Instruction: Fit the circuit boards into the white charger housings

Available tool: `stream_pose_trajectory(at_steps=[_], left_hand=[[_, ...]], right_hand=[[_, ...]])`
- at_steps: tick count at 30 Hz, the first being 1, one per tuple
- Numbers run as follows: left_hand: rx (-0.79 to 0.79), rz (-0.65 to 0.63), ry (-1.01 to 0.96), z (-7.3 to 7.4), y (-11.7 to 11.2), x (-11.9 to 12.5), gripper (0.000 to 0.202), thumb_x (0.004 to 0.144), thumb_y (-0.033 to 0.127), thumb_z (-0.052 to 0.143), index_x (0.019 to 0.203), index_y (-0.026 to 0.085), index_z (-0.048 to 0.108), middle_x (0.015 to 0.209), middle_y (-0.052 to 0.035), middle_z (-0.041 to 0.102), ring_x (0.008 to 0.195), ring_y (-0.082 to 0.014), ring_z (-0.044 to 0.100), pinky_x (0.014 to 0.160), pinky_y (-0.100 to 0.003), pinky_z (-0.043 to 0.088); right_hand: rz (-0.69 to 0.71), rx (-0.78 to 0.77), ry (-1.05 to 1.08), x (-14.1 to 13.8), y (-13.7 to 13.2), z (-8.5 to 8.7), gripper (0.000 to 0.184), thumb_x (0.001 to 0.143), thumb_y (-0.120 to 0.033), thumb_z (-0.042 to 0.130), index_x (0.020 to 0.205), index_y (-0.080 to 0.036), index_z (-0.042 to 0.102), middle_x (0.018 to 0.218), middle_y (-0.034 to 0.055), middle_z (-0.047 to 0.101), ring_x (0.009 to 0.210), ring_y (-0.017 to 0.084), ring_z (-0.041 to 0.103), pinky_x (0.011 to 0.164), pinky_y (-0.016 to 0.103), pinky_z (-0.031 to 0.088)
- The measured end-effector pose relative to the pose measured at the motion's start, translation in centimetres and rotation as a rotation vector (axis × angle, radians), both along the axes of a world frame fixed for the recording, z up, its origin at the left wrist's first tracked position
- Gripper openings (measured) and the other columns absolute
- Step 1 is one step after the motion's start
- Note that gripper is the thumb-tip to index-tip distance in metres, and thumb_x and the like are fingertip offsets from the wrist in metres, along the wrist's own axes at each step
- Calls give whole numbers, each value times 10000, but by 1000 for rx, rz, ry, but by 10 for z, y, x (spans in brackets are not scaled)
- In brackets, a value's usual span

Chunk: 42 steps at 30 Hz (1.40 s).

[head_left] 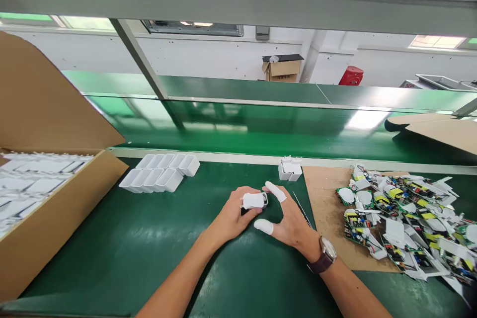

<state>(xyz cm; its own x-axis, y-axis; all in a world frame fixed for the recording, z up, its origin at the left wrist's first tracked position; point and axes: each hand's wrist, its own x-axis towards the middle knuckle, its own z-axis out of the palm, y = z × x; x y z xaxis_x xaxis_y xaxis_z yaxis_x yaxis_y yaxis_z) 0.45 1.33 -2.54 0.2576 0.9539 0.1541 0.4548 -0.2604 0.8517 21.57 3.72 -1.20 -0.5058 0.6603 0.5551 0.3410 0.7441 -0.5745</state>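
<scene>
My left hand [238, 211] grips a small white plastic housing [253, 200] between thumb and fingers, above the green table mat. Close by on its right, my right hand [288, 218] is spread, thumb and index finger apart, with white finger cots on both. A wristwatch sits on that wrist. Beneath the right hand lies a thin dark pointed tool [301, 207], partly covered by the hand. A few assembled white housings [290, 168] stand together beyond my hands.
Two rows of open white plastic cases [160, 174] stand at the back left. A large cardboard box [70, 198] of white parts borders the left side. Several circuit boards [395, 208] with white parts are heaped on a cardboard sheet [324, 213]. A green conveyor belt [261, 129] runs behind.
</scene>
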Motion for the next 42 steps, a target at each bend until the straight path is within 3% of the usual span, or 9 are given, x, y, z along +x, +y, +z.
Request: stream_pose_trajectory(at_steps=[4,8,13,19,24,32,36,38,42], left_hand=[[-237,28,-335,3,0,-2,526,951,367,654,1449,250,530,1452,-118,619,1299,-277,621,1149,-492,473],[-316,12,-619,7,-1,-3,706,991,362,590,1619,267,281,1582,-138,509,1433,-269,527,1195,-509,434],[-236,37,-563,5,-4,-2,838,1013,325,552,1664,343,25,1664,-128,368,1532,-258,386,1190,-539,427],[-186,30,-524,13,-10,0,934,1016,434,575,1653,324,-99,1680,-138,337,1539,-247,378,1245,-526,339],[-251,137,-454,12,-8,5,800,1062,497,460,1659,329,-46,1634,-134,435,1413,-235,541,1231,-504,356],[-48,143,-486,11,-8,7,782,1038,474,526,1652,301,72,1598,-143,476,1463,-250,480,1206,-496,392],[19,308,-381,9,-3,8,649,995,465,603,1557,253,358,1307,-112,688,1174,-225,662,1074,-439,502],[13,395,-350,5,-1,8,526,989,470,603,1444,230,491,1229,-101,695,1039,-203,691,961,-386,554],[19,418,-382,-1,0,8,465,990,473,589,1369,212,520,1153,-89,675,937,-175,689,846,-321,575]], right_hand=[[-4,-15,44,-1,4,-2,356,991,-189,563,1341,-253,545,1321,132,614,1224,247,633,1051,464,565],[100,47,-46,-6,8,-9,394,985,-150,568,1365,-252,571,1377,141,603,1264,254,626,1041,463,583],[85,201,-147,-6,10,-13,440,990,-109,543,1408,-244,560,1284,150,660,1132,256,700,895,420,657],[28,186,-12,-7,8,-4,503,970,-69,563,1422,-288,537,1278,126,655,1152,244,681,938,418,638],[75,41,-89,-8,8,-13,388,949,-63,537,1283,-240,626,1210,121,665,1035,228,693,851,385,646],[8,175,-56,-5,5,-15,465,934,-40,526,1352,-239,561,1263,147,644,1124,258,669,883,427,638],[14,117,-130,-7,5,-18,398,949,-67,522,1310,-218,597,1191,140,669,1018,249,695,820,405,650],[1,105,-118,-7,4,-19,398,971,-95,527,1348,-216,571,1199,141,676,1047,254,692,860,416,648],[0,86,-117,-8,4,-21,386,987,-114,531,1361,-213,544,1207,137,681,1080,252,688,896,417,641]])
